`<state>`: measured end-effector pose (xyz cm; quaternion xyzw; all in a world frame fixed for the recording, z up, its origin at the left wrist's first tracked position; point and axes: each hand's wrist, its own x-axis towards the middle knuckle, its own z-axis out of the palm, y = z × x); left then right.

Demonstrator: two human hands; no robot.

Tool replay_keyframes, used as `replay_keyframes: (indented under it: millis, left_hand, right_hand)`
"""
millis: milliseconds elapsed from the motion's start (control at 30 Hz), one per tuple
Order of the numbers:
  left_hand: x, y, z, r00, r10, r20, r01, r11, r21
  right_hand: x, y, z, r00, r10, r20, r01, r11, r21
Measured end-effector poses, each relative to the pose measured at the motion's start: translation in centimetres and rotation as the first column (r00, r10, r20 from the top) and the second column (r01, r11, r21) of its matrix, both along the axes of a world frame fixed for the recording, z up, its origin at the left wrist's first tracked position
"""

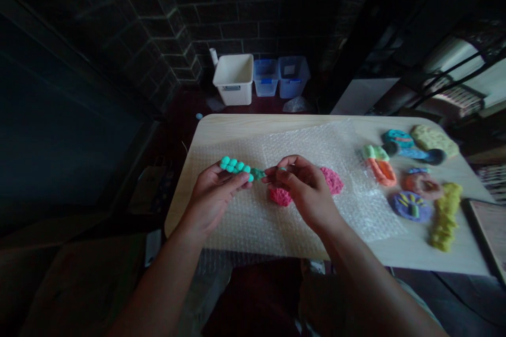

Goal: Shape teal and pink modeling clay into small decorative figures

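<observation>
Bubble wrap (328,142) below, left hand (213,193) pinches knobbly turquoise piece (234,165) — right hand (306,189), fingers curled, pinches half-hidden green bit (258,174).

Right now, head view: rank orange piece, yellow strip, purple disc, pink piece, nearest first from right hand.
From right hand:
1. pink piece, on bubble wrap beside it
2. orange piece, to its right
3. purple disc, farther right
4. yellow strip, rightmost

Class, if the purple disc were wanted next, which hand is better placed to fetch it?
Right, probably: the right hand is nearer the purple disc. The left hand pinches the turquoise beaded piece and is farther off.
</observation>
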<state>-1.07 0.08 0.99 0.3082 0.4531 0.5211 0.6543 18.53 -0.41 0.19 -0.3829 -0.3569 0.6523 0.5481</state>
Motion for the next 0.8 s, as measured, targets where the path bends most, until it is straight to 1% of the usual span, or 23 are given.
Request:
replay_keyframes:
  millis: [67,167,233,300,400,500,600,700,800]
  left_hand:
    - [0.0,0.1,-0.1,1.0,0.01,-0.001,-0.01,1.0,0.005]
    - [0.1,0.2,-0.4,1.0,0.02,-0.005,-0.02,1.0,0.006]
    - [0.3,0.3,-0.6,1.0,0.028,-0.004,-0.028,1.0,0.009]
    - [0.4,0.4,-0.9,0.999,0.049,0.003,-0.049,0.999,0.02]
    - [0.5,0.6,-1.4,0.997,0.072,0.009,-0.073,0.997,0.034]
    - [0.8,0.8,-1.8,0.994,0.099,0.045,-0.1,0.994,0.033]
    - [1.5,0.8,-2.1,0.992,0.107,0.072,-0.111,0.992,0.059]
    - [2.4,0.9,-2.3,0.992,0.092,0.081,-0.098,0.992,0.076]
    - [3.2,1.0,-2.3,0.995,0.07,0.078,-0.075,0.995,0.069]
  right_hand:
    - [0.1,-0.1,0.2,0.999,0.035,-0.017,-0.035,0.999,-0.002]
    - [0.3,-0.3,0.5,0.994,0.074,0.077,-0.073,0.997,-0.011]
    - [0.5,-0.4,0.7,0.986,0.043,0.158,-0.046,0.999,0.015]
    - [0.7,-0.4,0.8,0.983,-0.019,0.182,0.009,0.998,0.057]
    - [0.8,-0.2,0.6,0.99,-0.058,0.126,0.051,0.997,0.058]
    - [0.6,-0.1,0.5,0.998,-0.035,0.056,0.032,0.999,0.043]
    - [0.6,-0.3,0.8,0.998,-0.034,0.059,0.033,0.999,0.022]
    - [1.1,-0.7,1.3,0.982,-0.065,0.175,0.062,0.998,0.024]
    - [1.7,-0.8,1.9,0.936,-0.165,0.31,0.143,0.985,0.094]
